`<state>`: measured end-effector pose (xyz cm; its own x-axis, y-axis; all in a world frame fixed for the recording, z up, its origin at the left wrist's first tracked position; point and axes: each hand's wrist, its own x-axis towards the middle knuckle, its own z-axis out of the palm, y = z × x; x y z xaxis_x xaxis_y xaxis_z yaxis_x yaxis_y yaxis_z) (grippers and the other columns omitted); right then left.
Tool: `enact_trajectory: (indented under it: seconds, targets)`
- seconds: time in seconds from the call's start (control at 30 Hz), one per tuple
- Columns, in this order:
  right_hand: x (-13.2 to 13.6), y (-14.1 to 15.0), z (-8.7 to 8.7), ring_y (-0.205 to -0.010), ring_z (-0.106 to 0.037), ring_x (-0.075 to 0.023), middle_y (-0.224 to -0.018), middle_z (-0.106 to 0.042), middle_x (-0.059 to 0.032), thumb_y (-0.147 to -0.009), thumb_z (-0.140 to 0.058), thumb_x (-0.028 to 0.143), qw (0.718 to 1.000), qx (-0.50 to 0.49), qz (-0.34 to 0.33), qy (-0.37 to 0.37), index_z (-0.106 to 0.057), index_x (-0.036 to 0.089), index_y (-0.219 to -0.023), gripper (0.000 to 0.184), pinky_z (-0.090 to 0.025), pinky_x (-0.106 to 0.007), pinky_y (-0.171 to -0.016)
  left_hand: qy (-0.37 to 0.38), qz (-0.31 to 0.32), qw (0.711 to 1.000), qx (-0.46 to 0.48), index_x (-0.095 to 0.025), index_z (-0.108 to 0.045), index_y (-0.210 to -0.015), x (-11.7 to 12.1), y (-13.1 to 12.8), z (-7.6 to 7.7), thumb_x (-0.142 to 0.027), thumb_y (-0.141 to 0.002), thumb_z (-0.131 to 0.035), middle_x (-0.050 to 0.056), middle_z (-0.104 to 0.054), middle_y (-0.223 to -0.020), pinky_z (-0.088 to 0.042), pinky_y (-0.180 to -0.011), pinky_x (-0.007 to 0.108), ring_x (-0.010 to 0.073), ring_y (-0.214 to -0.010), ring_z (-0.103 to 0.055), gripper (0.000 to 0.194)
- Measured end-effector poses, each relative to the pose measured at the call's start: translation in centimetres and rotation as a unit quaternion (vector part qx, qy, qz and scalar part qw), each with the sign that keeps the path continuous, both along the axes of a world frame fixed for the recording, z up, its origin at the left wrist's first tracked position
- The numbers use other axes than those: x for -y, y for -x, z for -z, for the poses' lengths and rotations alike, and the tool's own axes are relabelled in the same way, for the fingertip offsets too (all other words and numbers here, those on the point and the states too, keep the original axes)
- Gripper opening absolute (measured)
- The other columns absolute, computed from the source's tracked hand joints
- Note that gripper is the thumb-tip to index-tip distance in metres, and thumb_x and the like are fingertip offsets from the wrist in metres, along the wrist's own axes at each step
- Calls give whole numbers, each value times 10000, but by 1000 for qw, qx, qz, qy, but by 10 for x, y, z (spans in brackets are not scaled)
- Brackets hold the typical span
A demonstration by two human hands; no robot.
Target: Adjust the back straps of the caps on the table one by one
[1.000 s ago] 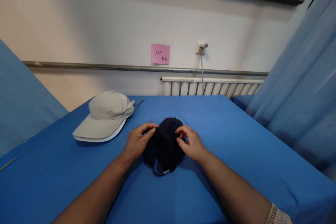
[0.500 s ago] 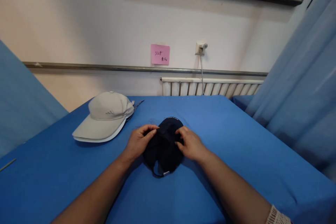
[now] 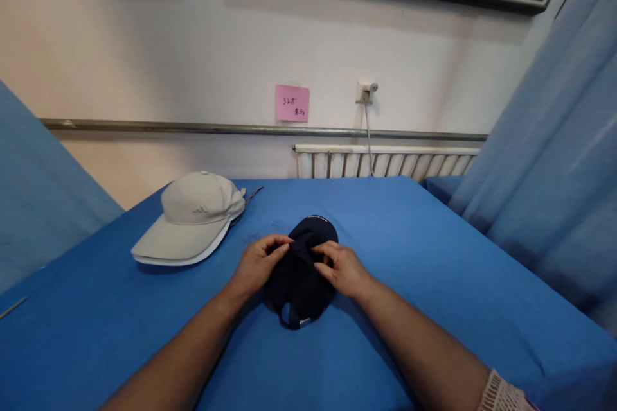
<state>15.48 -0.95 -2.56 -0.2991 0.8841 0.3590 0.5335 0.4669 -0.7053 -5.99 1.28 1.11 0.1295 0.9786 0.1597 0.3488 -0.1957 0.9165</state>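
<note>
A dark navy baseball cap (image 3: 301,289) lies on the blue-covered table in front of me. Its brim points away and its back strap with a small metal buckle faces me. My left hand (image 3: 260,263) pinches the cloth of the crown at the left, thumb against fingers. From the other side, my right hand (image 3: 343,268) has its thumb and fingertips closed on the crown's fabric, which is bunched between the two hands. To the left sits a light grey cap (image 3: 200,202) stacked over at least one other cap, a white brim showing beneath.
The blue cloth (image 3: 409,231) covers the table. Behind it are a wall with a pink note (image 3: 292,103), a metal rail, a plugged socket (image 3: 366,93) and a radiator (image 3: 385,160). Blue curtains (image 3: 540,154) hang on both sides. A thin stick (image 3: 13,308) lies at the left edge.
My right hand has shifted slightly left and its fingers have drawn in on the crown, bunching the cloth more. The left hand stays at its spot; the grey cap has not moved.
</note>
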Motion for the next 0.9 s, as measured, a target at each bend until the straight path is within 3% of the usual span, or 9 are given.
enact_trajectory:
  seconds: [0.1,0.2,0.27,0.43,0.6,0.77,0.9]
  targets:
    - [1,10,1,-665,-523,-106,-808,-574,17,-789,-651,121,999,-33,-9,-10,-667,209,-987,217,-413,-226,-610,29,35,999,12,-183,-718,-867,5,-7,4,-410,-708,-665,46,-725,-823,-514,-711,313,209,-760,-652,282]
    - [3,19,0,-649,-506,-112,-739,-557,25,-776,-644,109,999,-23,28,-27,-621,199,-792,94,-387,-233,-599,54,63,996,34,-182,-704,-849,10,-16,6,-404,-724,-662,37,-712,-803,-510,-692,302,194,-738,-641,259]
    - [4,23,-1,-636,-498,-117,-710,-553,25,-784,-618,111,998,-13,56,-37,-572,200,-724,117,-374,-241,-595,62,67,995,49,-181,-698,-844,13,-21,6,-405,-729,-668,34,-706,-794,-509,-684,300,188,-722,-636,253]
    - [4,22,-1,-631,-506,-130,-714,-572,9,-811,-560,146,994,-2,91,-60,-548,209,-732,101,-367,-254,-593,34,53,998,31,-191,-713,-849,13,-19,2,-392,-741,-658,34,-717,-811,-515,-720,314,198,-756,-650,234]
    - [6,8,-7,-628,-517,-131,-721,-568,8,-794,-539,164,987,-52,126,-83,-561,208,-787,50,-396,-262,-623,-4,-9,1000,30,-196,-732,-855,9,-5,-9,-382,-710,-698,42,-733,-834,-512,-736,321,213,-785,-659,238]
    - [5,0,-11,-533,-464,-113,-635,-510,42,-790,-534,207,979,-144,143,-27,-545,216,-783,16,-373,-240,-528,22,-17,996,84,-179,-733,-846,8,1,-19,-403,-658,-772,48,-734,-813,-511,-713,309,200,-746,-663,296]
    - [3,-3,-11,-499,-440,-111,-581,-484,59,-812,-535,258,967,-211,145,-11,-553,214,-810,48,-365,-233,-492,42,-36,982,179,-168,-715,-900,6,4,-20,-415,-627,-824,57,-738,-840,-518,-730,299,185,-756,-672,384]
